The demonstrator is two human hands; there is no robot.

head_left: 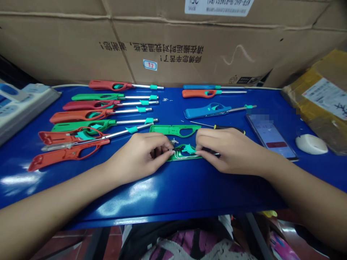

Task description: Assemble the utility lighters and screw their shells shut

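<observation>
An opened green lighter shell [182, 153] with wires and a teal trigger piece inside lies on the blue table [173, 187], between my two hands. My left hand [141, 155] pinches its left end with curled fingers. My right hand [225, 148] pinches the right end, fingers closed on it. Just behind lies the other green half shell [173, 130], empty. A black-handled screwdriver [222, 127] rests behind my right hand.
Several assembled long-nosed lighters, such as a red one [108, 85], lie in rows at the left. A blue lighter [208, 110] and an orange one [203, 93] lie at the back. A phone [271, 136] and a white mouse [311, 143] sit at the right. Cardboard boxes [173, 43] stand behind.
</observation>
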